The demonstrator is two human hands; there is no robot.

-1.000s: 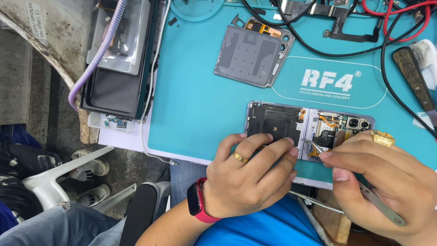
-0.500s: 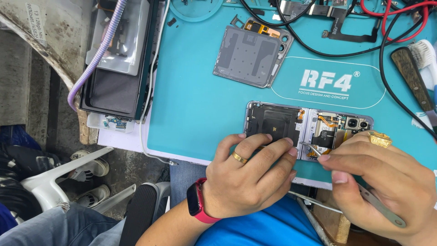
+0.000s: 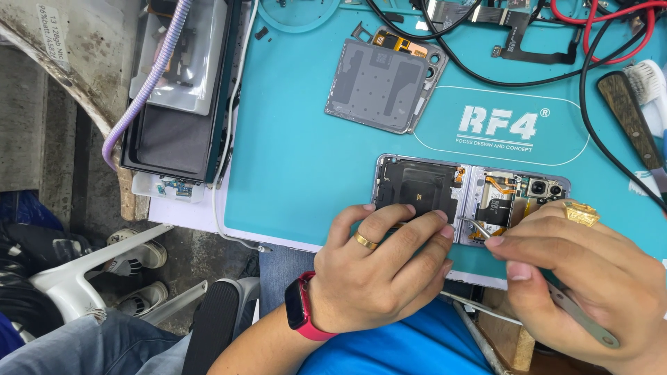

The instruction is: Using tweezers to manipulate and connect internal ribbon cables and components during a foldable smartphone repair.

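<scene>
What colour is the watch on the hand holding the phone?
The watch on the left hand is red, band and case; the head view shows it.

Your left hand point(image 3: 379, 267), with a gold ring and a red watch point(image 3: 300, 307) at the wrist, presses down on the near edge of the opened phone point(image 3: 472, 196) lying on the teal mat point(image 3: 299, 153). Your right hand point(image 3: 583, 278) pinches tweezers point(image 3: 549, 285) whose tips touch the phone's innards just beside its hinge. A grey back cover point(image 3: 382, 83) lies farther up the mat, well apart, with black and red cables point(image 3: 556, 42) along the far edge and a brush point(image 3: 636, 104) at the right
</scene>
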